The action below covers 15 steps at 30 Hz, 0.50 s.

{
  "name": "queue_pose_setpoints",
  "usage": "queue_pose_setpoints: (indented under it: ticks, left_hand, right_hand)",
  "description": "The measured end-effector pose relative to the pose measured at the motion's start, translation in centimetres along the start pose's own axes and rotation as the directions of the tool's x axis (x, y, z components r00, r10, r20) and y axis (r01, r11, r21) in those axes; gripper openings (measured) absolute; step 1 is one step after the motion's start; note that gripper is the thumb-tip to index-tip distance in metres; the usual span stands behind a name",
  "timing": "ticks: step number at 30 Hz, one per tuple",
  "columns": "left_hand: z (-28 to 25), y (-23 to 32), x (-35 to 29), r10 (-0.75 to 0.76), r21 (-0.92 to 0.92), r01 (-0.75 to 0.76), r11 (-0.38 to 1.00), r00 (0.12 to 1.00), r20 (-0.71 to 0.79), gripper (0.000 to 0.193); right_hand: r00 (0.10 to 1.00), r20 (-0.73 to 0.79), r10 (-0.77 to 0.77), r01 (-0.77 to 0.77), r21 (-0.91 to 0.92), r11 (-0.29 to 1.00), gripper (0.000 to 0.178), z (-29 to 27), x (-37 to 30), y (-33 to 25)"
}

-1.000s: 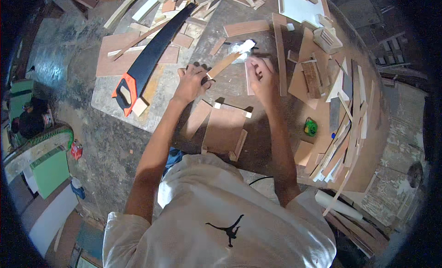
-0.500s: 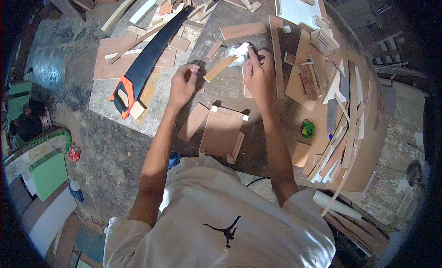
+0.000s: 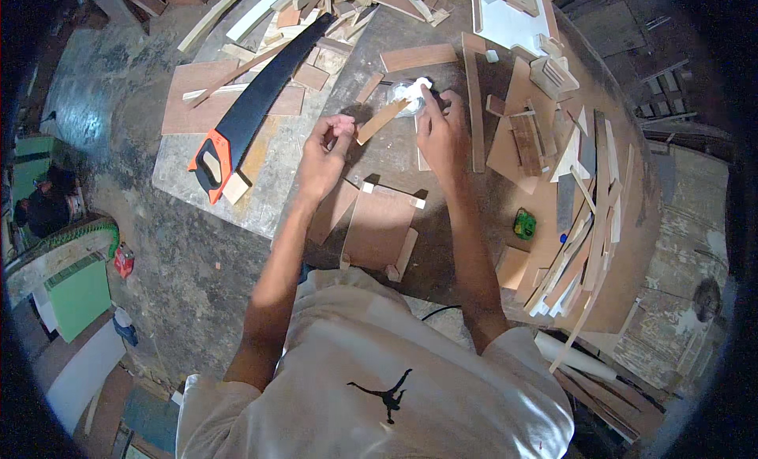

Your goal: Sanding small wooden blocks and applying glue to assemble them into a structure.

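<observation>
Between the fingertips of my left hand (image 3: 322, 155) is a small pinkish block (image 3: 344, 126), held in a pinch above the workbench. My right hand (image 3: 444, 135) points forward with its index finger stretched out and the other fingers loosely bent; it holds nothing. That fingertip touches a mound of white paste (image 3: 416, 91), probably glue, on a clear plastic wrapping. A flat wooden stick (image 3: 382, 121) leans into the paste, its near end close to my left hand. Nearer my body lies a flat wooden panel (image 3: 379, 230) with small blocks at its corners.
A handsaw (image 3: 264, 92) with an orange and black handle lies at the left beside wood scraps. Thin strips (image 3: 584, 230) are piled at the right, near a green tape measure (image 3: 523, 223). A white board (image 3: 513, 21) stands at the far right.
My left hand has moved slightly right and forward, and the pinkish block now shows clearly in its fingers. The right index finger stays at the white paste, shifted slightly.
</observation>
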<state>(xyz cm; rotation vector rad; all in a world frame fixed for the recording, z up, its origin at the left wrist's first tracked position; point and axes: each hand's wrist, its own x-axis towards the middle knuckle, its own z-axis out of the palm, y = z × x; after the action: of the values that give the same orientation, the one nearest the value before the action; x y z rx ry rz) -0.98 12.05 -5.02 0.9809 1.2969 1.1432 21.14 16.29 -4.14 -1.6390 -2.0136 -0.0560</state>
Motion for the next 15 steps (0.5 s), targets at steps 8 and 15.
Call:
queue_pose_setpoints:
  ticks: [8,15]
  left_hand:
    - [-0.3,-0.5,-0.1,0.069,0.051,-0.067,0.996,0.997,-0.044,0.023]
    - [-1.1,4.8,-2.1,-0.023,-0.301,0.019,0.953,1.000,-0.007,0.021]
  right_hand:
    - [0.968,0.102,0.229,-0.251,0.417,0.873,0.037,-1.0,0.3,-0.6]
    - [0.803,0.511,0.305,-0.534,0.845,-0.010,0.037,-6.6,0.8,-4.6]
